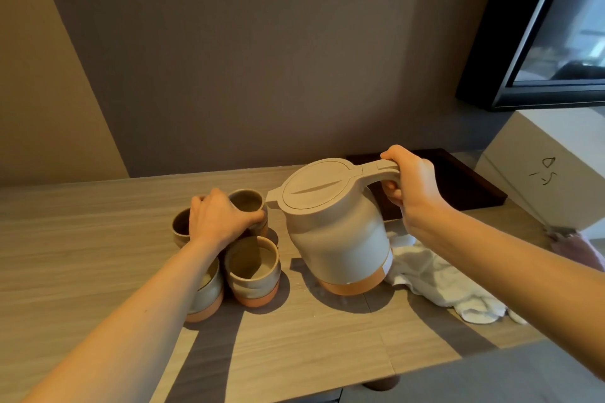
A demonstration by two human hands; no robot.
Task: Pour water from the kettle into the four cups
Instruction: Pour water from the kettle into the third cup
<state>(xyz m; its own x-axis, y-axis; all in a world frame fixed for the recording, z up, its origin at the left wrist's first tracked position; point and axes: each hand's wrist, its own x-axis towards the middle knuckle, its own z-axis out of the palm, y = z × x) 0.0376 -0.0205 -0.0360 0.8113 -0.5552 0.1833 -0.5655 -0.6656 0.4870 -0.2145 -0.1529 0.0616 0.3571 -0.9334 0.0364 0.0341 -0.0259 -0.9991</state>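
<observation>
A beige kettle (337, 229) with an orange base stands upright on the wooden table (98, 213), lid shut, spout pointing left toward the cups. My right hand (411, 186) is wrapped around its handle. A tight cluster of glazed cups with orange bases sits left of the kettle: a far right cup (247, 203), a far left cup (180, 226), a near right cup (252, 270) and a near left cup (206, 291) partly hidden under my forearm. My left hand (216, 219) rests over the far cups, fingers curled around the far right cup's side.
A crumpled white cloth (435, 281) lies right of the kettle. Behind it sit a dark wooden tray (465, 180) and a white box (550, 167). A dark framed screen (540, 29) hangs on the wall at upper right. The table's front edge runs close below.
</observation>
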